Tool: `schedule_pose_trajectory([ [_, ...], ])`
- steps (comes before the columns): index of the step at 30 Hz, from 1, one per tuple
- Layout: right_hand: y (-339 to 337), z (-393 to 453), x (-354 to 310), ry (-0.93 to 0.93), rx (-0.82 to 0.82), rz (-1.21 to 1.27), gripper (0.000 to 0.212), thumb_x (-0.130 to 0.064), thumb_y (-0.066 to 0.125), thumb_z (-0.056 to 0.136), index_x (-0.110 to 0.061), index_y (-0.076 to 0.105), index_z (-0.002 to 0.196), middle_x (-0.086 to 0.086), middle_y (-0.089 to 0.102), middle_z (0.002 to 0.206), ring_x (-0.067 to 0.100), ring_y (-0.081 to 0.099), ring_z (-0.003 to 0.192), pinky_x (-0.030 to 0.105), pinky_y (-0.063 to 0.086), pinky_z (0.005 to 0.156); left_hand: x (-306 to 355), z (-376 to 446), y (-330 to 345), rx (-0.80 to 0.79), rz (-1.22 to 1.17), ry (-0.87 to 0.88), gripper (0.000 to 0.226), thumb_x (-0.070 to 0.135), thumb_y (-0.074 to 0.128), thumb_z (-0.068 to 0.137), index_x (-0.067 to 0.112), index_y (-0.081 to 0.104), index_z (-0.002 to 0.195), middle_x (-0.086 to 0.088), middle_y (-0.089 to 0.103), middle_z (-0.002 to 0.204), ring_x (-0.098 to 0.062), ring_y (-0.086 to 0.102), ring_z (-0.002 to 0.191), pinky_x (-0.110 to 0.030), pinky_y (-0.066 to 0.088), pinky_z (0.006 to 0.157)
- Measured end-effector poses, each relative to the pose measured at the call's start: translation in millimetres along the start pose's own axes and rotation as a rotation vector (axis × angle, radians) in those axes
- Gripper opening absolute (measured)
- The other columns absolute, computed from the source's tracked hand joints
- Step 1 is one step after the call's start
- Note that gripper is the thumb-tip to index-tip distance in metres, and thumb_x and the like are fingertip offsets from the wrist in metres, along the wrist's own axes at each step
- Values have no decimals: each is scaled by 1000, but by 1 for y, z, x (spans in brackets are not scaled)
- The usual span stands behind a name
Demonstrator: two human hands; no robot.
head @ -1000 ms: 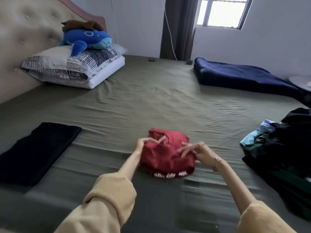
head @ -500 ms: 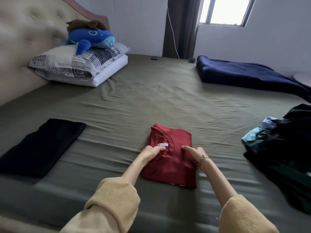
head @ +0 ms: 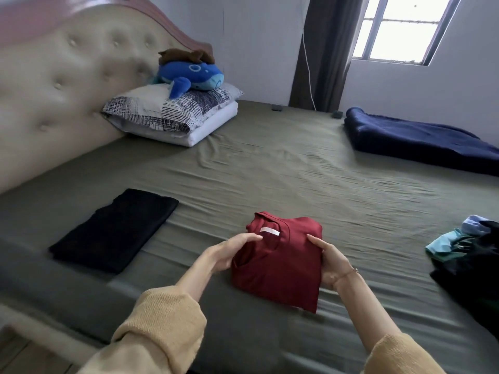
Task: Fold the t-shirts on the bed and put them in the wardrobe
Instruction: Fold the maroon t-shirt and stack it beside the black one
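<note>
Head view: a folded dark-red cotton t-shirt sits at 6 o'clock on the olive-sheeted bed. The left hand and right hand grasp its opposite edges. A folded black t-shirt lies at 9 o'clock, a heap of unfolded clothes at 3 o'clock.

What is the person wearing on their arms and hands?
Both arms wear soft mustard-yellow knitted sleeves, the left sleeve and the right sleeve, with ribbed cuffs pushed back so the forearms are bare. The right hand has a thin bracelet at the wrist. The left hand wears no gloves or rings that show.
</note>
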State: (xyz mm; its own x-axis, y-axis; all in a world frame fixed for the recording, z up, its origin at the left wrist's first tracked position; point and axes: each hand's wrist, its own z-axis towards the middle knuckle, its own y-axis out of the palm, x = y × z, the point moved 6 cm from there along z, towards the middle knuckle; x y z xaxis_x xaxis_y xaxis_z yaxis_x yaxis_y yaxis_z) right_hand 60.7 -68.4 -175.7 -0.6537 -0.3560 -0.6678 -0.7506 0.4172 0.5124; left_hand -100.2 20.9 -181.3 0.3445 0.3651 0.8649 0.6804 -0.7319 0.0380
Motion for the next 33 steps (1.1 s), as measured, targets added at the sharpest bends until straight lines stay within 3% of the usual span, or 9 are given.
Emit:
schedule_pose_trajectory([
  [4, 64, 25, 15, -48, -67, 69, 43, -23, 46, 96, -1, 75, 73, 15, 72, 74, 23, 71, 63, 35, 58, 53, 4, -36, -63, 78, -16, 81, 51, 27, 63, 73, 12, 62, 122, -6, 68, 115, -19, 62, 108, -32, 46, 99],
  [7, 123, 44, 30, -52, -142, 109, 32, -23, 45, 96, -1, 67, 92, 15, 72, 77, 23, 71, 65, 35, 58, 54, 10, -66, -122, 188, 51, 156, 37, 13, 59, 88, 28, 52, 122, 0, 66, 115, -12, 64, 99, -21, 51, 82],
  [11, 199, 69, 55, -29, -244, 187, 46, -23, 41, 98, 1, 74, 75, 15, 72, 75, 23, 71, 64, 34, 57, 50, 16, -100, -210, 441, 238, 232, 47, 17, 60, 91, 24, 47, 136, 2, 56, 130, -10, 54, 114, -25, 39, 103],
  [13, 234, 81, 70, -16, -265, 208, 39, -22, 41, 98, 1, 69, 83, 14, 72, 74, 22, 71, 63, 34, 57, 50, 16, -116, -248, 561, 305, 243, 44, 17, 59, 92, 22, 48, 135, 2, 55, 128, -9, 52, 110, -21, 36, 99],
  [20, 332, 121, 87, -30, -389, 202, 34, -27, 39, 98, -2, 62, 101, 12, 73, 87, 21, 72, 75, 36, 56, 72, 27, -159, -339, 747, 219, 411, 37, 4, 49, 96, 9, 50, 133, 0, 51, 127, -8, 46, 117, -6, 36, 87],
  [24, 356, 147, 97, -9, -400, 149, 36, -29, 38, 99, -3, 62, 104, 12, 73, 88, 21, 72, 76, 35, 57, 70, 3, -157, -380, 806, 161, 403, 34, 5, 49, 96, 19, 53, 127, -4, 50, 135, -14, 43, 129, -26, 35, 106],
  [28, 339, 174, 138, 89, -277, -8, 37, -29, 41, 97, -3, 57, 119, 11, 73, 86, 21, 72, 72, 36, 55, 75, -56, -141, -388, 853, 172, 267, 33, -1, 47, 95, 22, 57, 117, -8, 55, 132, -19, 45, 129, -35, 35, 110],
  [31, 321, 184, 151, 120, -186, -35, 35, -27, 45, 96, -5, 57, 120, 11, 73, 83, 22, 71, 72, 32, 56, 59, -84, -131, -385, 861, 195, 204, 31, 2, 48, 95, 24, 59, 114, -7, 59, 128, -19, 49, 127, -33, 36, 109],
  [33, 320, 187, 150, 102, -133, -80, 30, -27, 48, 94, -7, 59, 114, 11, 73, 84, 24, 69, 80, 32, 56, 59, -83, -129, -382, 896, 274, 191, 31, 2, 45, 96, 16, 60, 119, -4, 60, 127, -18, 51, 124, -24, 35, 104],
])
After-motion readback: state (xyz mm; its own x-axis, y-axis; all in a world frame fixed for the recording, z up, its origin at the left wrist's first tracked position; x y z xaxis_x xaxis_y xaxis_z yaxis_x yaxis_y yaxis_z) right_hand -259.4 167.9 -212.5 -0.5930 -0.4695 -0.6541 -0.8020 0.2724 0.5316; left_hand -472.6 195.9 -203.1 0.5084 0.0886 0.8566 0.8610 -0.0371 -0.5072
